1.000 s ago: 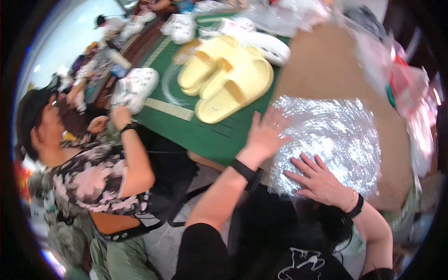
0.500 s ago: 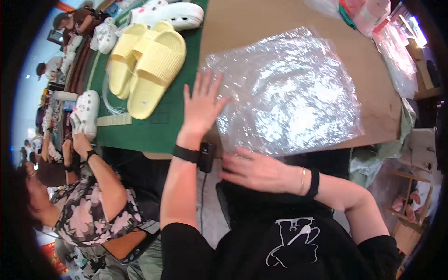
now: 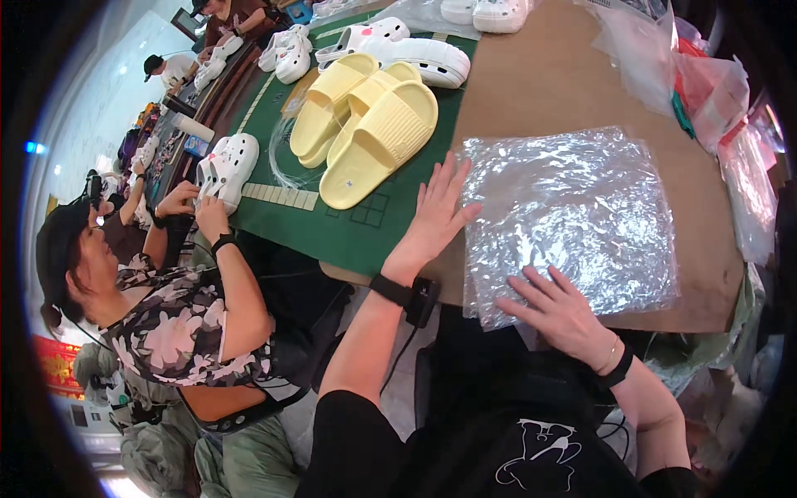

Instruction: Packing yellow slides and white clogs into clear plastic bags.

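Note:
A clear, crinkled plastic bag (image 3: pixel 573 216) lies flat on the brown board in front of me. My left hand (image 3: pixel 437 209) rests at the bag's left edge, open, its fingers stretched out and apart. On the bag's near side my right hand (image 3: pixel 558 309) lies with spread fingers over the plastic. Neither hand grips anything. Left of my left hand, yellow slide sandals (image 3: pixel 386 137) stand in a group on the green mat, with thin clear strands (image 3: pixel 286 153) beside them.
Brown board (image 3: pixel 548 75) covers the table; a green cutting mat (image 3: pixel 274 212) adjoins it. White clogs (image 3: pixel 427 60) stand behind the sandals. Loose plastic bags (image 3: pixel 718 91) hang along the right edge. At left, a co-worker (image 3: pixel 183 315) handles a white clog (image 3: pixel 228 170).
My right hand has moved from below the table edge up onto the bag. The bag lies squarer than before. The whole view has shifted, bringing more of the left side into sight.

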Motion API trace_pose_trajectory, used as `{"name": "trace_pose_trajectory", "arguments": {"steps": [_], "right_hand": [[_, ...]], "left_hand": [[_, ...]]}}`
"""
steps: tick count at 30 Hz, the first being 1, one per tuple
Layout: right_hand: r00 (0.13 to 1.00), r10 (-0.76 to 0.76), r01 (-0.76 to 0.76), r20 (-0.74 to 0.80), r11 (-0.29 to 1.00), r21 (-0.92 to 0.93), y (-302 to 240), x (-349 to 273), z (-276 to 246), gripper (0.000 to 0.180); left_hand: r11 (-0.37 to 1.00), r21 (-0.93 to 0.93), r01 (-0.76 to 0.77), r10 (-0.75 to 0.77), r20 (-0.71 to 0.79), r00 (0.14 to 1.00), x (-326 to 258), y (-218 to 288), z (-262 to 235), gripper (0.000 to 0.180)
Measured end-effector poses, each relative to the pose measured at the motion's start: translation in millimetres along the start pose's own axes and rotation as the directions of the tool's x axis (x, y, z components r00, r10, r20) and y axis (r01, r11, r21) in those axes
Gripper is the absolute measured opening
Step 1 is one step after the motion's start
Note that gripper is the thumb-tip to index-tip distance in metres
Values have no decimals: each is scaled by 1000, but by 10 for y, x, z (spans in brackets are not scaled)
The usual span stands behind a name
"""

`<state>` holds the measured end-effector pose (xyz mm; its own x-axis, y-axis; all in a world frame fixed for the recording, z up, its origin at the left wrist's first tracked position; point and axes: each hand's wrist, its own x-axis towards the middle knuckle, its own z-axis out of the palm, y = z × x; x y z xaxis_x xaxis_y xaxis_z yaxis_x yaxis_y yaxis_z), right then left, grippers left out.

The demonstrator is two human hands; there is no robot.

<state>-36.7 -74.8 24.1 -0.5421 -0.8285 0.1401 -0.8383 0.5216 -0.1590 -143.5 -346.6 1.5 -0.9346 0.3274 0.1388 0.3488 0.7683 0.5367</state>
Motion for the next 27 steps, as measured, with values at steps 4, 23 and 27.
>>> {"name": "trace_pose_trajectory", "arguments": {"steps": [4, 23, 27], "right_hand": [[964, 197, -186, -179, 980, 78, 237, 1, -37, 52], [592, 775, -806, -221, 572, -153, 1365, -2045, -466, 54], [785, 617, -490, 56, 673, -554, 1452, -1378, -861, 34]], "left_hand": [[988, -157, 10, -19, -55, 998, -219, 356, -184, 67], [938, 322, -130, 87, 145, 986, -694, 905, 571, 65], [932, 324, -163, 122, 143, 982, -678, 875, 598, 63]]}}
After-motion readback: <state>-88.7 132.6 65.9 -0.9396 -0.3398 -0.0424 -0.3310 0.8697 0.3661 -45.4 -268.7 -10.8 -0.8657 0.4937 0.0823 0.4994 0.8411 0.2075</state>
